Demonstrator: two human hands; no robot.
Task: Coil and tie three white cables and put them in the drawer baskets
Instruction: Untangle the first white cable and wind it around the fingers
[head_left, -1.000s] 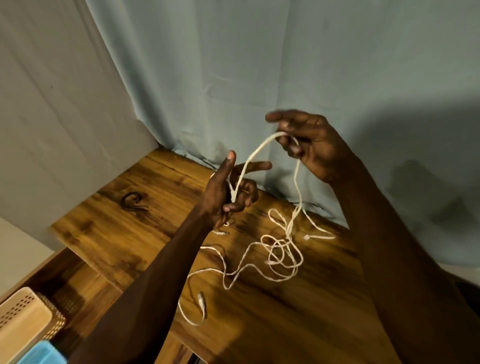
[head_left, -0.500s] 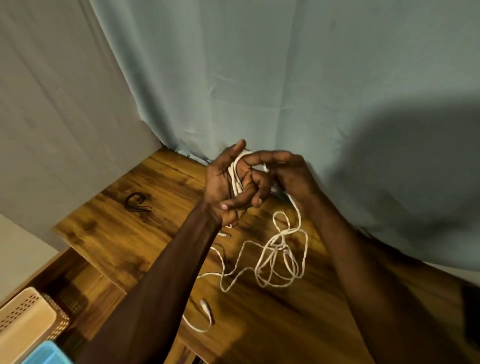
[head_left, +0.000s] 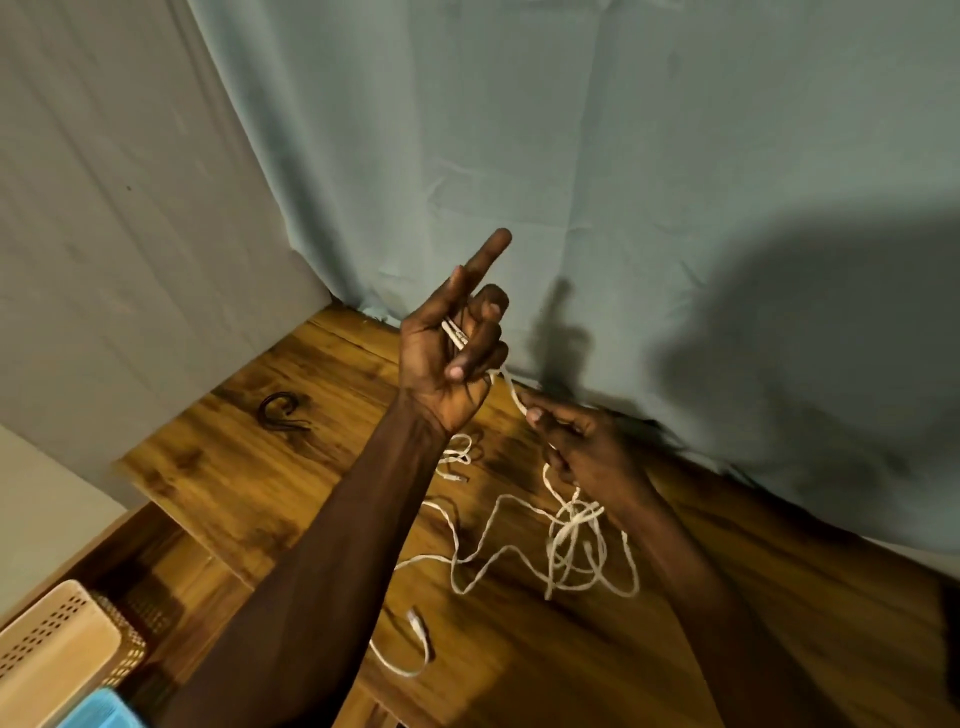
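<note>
My left hand (head_left: 447, 358) is raised above the wooden tabletop (head_left: 260, 467), index finger pointing up, the other fingers curled around a few loops of a white cable (head_left: 457, 335). From that hand the cable runs down to my right hand (head_left: 582, 447), which pinches it lower and to the right. The slack falls into a loose tangle of white cable (head_left: 571, 545) on the table. One plug end (head_left: 415, 621) lies near the front edge beside my left forearm, and another end (head_left: 457, 475) rests behind it.
A blue-grey curtain (head_left: 571, 156) hangs right behind the table. A dark hook-shaped mark (head_left: 283, 410) shows on the wood at left. Lower left, below the tabletop, stand a beige perforated basket (head_left: 57, 654) and a blue one (head_left: 98, 712).
My hands were together half a second ago, laying a loop on the left hand. Now the right hand has dropped down and right along the cable, and the left index finger points upward.
</note>
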